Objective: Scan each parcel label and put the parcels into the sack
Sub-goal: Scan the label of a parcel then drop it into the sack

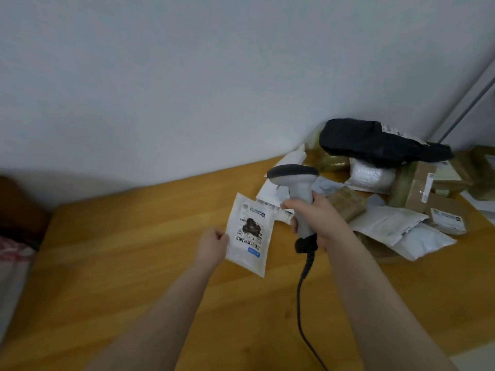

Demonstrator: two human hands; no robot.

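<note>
My left hand [211,246] pinches the left edge of a small white parcel [247,235] and holds it up above the wooden floor, label facing me. The label shows a barcode, a black blotch and a blue patch. My right hand [318,218] grips the handle of a grey barcode scanner [296,184], just right of the parcel. The scanner's dark head stands above the parcel's top right corner. Its black cable [301,303] hangs down between my forearms. No sack is visible.
A heap of parcels lies at the right against the white wall: a black bag [375,141], a white padded bag [372,175], brown cardboard boxes [420,188] and white mailers [393,226]. Bedding [13,253] shows at the left edge. The wooden floor [120,250] spreads leftward.
</note>
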